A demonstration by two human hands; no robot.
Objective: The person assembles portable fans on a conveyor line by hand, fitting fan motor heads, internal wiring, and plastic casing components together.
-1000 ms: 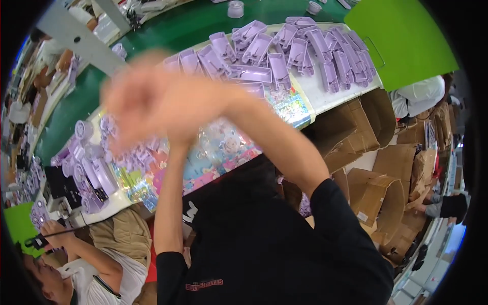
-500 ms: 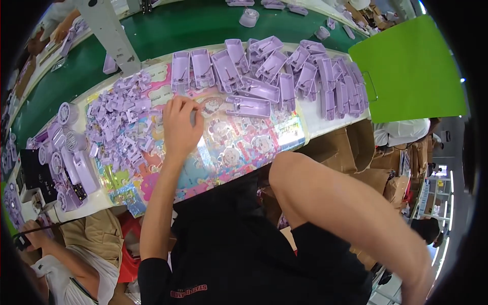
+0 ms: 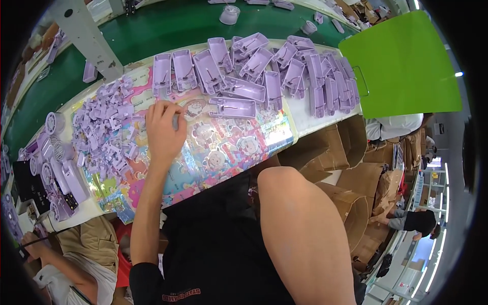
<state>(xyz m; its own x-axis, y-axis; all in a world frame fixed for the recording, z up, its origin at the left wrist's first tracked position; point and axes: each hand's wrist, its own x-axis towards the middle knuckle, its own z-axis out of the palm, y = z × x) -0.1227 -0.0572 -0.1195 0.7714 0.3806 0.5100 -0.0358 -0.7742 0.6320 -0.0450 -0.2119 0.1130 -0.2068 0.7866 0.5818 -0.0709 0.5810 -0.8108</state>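
My left hand rests on the colourful cartoon-printed mat, fingers bent together and thumb apart. No held part shows in it, though the fingertips are partly hidden. To its left lies a heap of small light-purple plastic pieces. Beyond it stand open purple trough-shaped housings, with thin dark wires inside several. The closest single housing lies sideways to the right of the hand. My right arm is bent, its elbow by the table's front edge, and its hand is out of view.
A green conveyor belt runs behind the table, past a grey metal post. Round purple fan-like parts sit at the left. A bright green panel stands at right, above cardboard boxes. A co-worker's arm is at lower left.
My right forearm has swung from the lower right toward the lower middle, taking its wrist out of view. The whole view has shifted a little. My left hand stays on the mat.
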